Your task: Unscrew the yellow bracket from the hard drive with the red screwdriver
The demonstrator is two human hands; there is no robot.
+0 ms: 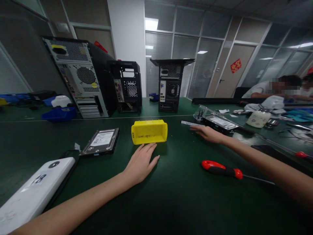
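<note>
My left hand [140, 164] lies on the green table with fingers stretched out and thumb apart. Its fingertips are at the front edge of a small yellow plastic bin [149, 123], which has a few small dark bits inside. Further right, my right hand [207, 133] reaches forward, fingers extended and low over the table. Beside its fingertips lies a thin pale strip [189, 123]; whether they touch it I cannot tell. Just behind that hand is a hard drive [222, 122]. A red and black screwdriver [225, 169] rests nearer to me, its shaft pointing right.
Another hard drive [102, 141] and a white flat device [36, 189] lie to the left. Computer cases [97, 75] [127, 86] [170, 86] stand at the back, near a blue bin [59, 114]. A second screwdriver [301, 154] and a cream jar [258, 118] are right; a person [260, 88] sits beyond.
</note>
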